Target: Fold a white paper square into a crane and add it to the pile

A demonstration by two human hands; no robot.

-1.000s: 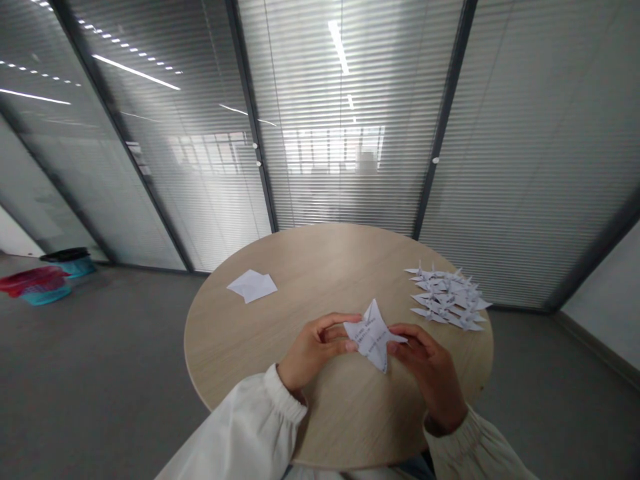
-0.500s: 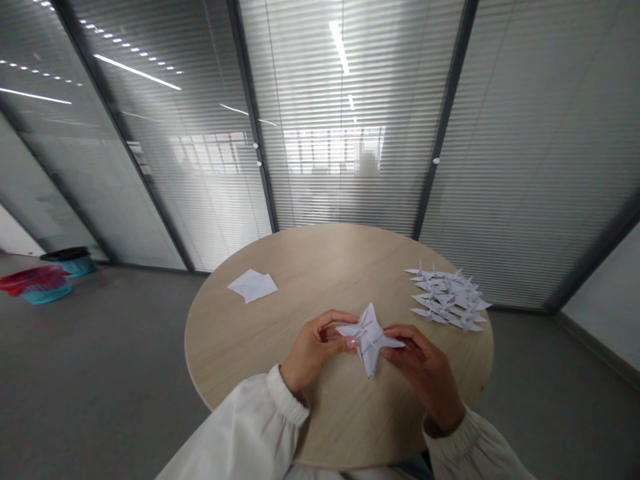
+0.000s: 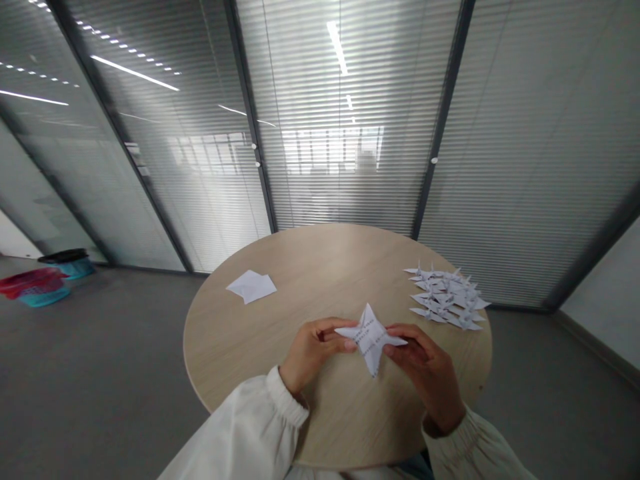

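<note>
A partly folded piece of white printed paper [image 3: 371,337], star-like with several points, is held just above the round wooden table [image 3: 300,280]. My left hand [image 3: 313,353] pinches its left side with thumb and fingers. My right hand [image 3: 425,373] pinches its right side. Both hands are closed on the paper, near the table's front edge.
A heap of several finished white paper cranes [image 3: 446,297] lies at the table's right. Flat sheets of white paper [image 3: 251,286] lie at the left. Glass walls with blinds stand behind. Coloured bins [image 3: 45,280] sit on the floor far left.
The folded paper has been turned and narrowed between my hands, from a broad kite shape to a star shape. Both hands stay in nearly the same place.
</note>
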